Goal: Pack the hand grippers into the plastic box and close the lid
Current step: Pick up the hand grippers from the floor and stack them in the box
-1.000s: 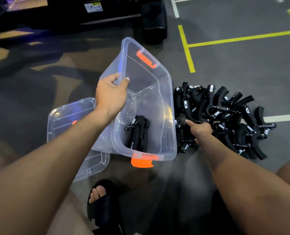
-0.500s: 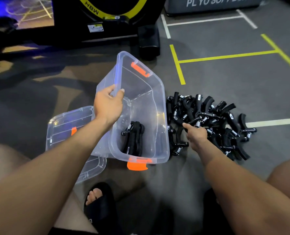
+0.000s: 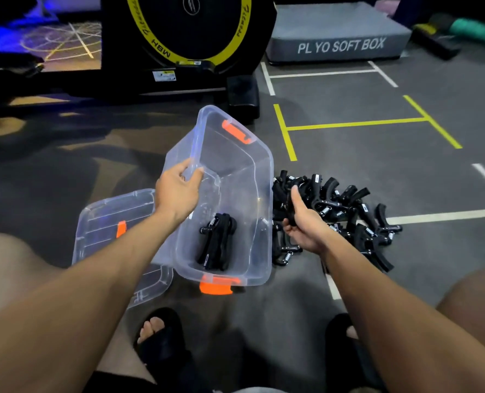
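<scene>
Clear plastic box (image 3: 235, 177), tilted on grey gym floor (image 3: 377, 171); black hand grippers part packed.

Left hand (image 3: 176, 191) grips the box's left rim, thumb inside. Right hand (image 3: 303, 222), palm up, curls round one black hand gripper (image 3: 290, 207) lifted at the near edge of the pile of grippers (image 3: 349, 211) just right of the box. Packed grippers (image 3: 217, 242) with steel springs lie inside. Orange latches mark both ends. The transparent lid (image 3: 113, 222) lies flat to the left.
</scene>
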